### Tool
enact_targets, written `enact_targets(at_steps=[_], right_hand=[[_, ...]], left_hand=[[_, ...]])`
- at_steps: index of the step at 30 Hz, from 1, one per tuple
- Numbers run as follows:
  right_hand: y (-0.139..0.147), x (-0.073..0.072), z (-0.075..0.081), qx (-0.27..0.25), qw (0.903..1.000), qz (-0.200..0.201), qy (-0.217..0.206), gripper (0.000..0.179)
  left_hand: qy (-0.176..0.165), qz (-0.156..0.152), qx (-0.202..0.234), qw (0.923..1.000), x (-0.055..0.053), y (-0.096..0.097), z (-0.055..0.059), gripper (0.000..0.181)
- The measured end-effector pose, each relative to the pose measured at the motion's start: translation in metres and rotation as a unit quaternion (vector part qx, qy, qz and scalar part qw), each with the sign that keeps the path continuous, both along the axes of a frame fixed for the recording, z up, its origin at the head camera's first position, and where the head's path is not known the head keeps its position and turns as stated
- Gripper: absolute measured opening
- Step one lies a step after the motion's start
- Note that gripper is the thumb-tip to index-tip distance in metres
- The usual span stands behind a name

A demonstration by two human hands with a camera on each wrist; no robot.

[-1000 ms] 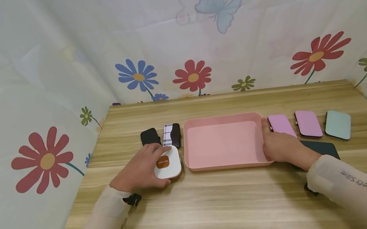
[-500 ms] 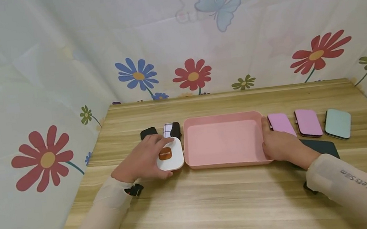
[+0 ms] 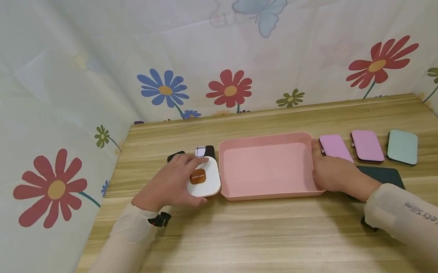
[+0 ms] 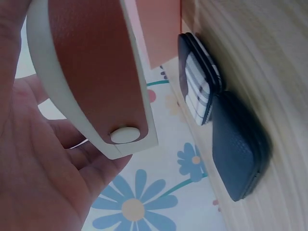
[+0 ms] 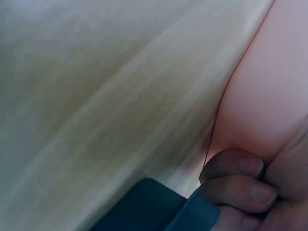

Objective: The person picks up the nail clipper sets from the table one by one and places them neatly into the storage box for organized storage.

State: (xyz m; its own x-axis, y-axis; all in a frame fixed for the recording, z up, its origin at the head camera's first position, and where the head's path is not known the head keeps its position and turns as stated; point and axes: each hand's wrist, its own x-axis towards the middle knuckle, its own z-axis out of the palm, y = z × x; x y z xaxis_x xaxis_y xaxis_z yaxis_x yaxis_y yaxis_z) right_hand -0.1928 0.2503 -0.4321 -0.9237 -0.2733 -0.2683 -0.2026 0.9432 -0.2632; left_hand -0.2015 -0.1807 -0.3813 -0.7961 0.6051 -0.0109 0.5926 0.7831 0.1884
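the left hand [image 3: 169, 185] holds a white case [image 3: 210, 183] pinched between thumb and fingers, the thumb at its near edge and a fingertip at its far one. an orange-brown label sits on the case's top; the left wrist view shows a brown strap with a pale round stud along its side. the case is at the left of a pink tray [image 3: 267, 167], right by its rim; whether the two touch, i cannot tell. behind it, partly covered, a plaid case [image 4: 199, 82] and a black case [image 4: 238, 147] lie side by side.

the right hand [image 3: 337, 175] grips the tray's right wall, its fingers curled in close. a dark green case [image 3: 381, 175] lies partly under that wrist; whether the fingers touch it is unclear. beyond, to the right, are a pink case [image 3: 334, 146], partly hidden by the hand, then a second pink case [image 3: 367, 146] and a mint case [image 3: 403, 147], set apart in a row on the wooden table [image 3: 255, 245]. flowered cloth [image 3: 306, 50] hangs around it.
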Motion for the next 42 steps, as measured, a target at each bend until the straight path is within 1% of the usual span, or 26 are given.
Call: enact_targets(at_steps=[9,16,22,25,30,34,42], right_hand=[[-0.001,0.000,0.001,0.000,1.0000,-0.004,-0.007,0.083],[-0.002,-0.001,0.000,0.003,0.9998,-0.009,-0.015,0.084],[-0.001,0.000,0.001,0.000,0.9997,-0.012,-0.020,0.084],[-0.002,0.000,0.003,0.001,0.9998,-0.010,-0.018,0.084],[-0.003,0.001,0.005,0.001,0.9999,-0.006,-0.010,0.084],[-0.004,0.001,0.005,0.008,0.9999,-0.009,-0.011,0.084],[-0.003,0.001,0.005,0.017,0.9998,-0.011,-0.007,0.084]], left_hand=[[0.015,-0.020,0.014,0.9996,-0.010,0.014,0.004,0.095],[0.007,-0.022,0.016,0.9996,-0.017,0.029,0.007,0.094],[0.014,-0.033,0.018,0.9992,-0.026,0.045,0.006,0.095],[0.006,-0.032,0.020,0.9993,-0.031,0.053,0.007,0.096],[-0.005,-0.021,0.019,0.9996,-0.036,0.064,0.009,0.097],[-0.006,-0.022,0.018,0.9996,-0.041,0.074,0.008,0.096],[-0.004,-0.034,-0.001,0.9994,-0.052,0.089,-0.001,0.095]])
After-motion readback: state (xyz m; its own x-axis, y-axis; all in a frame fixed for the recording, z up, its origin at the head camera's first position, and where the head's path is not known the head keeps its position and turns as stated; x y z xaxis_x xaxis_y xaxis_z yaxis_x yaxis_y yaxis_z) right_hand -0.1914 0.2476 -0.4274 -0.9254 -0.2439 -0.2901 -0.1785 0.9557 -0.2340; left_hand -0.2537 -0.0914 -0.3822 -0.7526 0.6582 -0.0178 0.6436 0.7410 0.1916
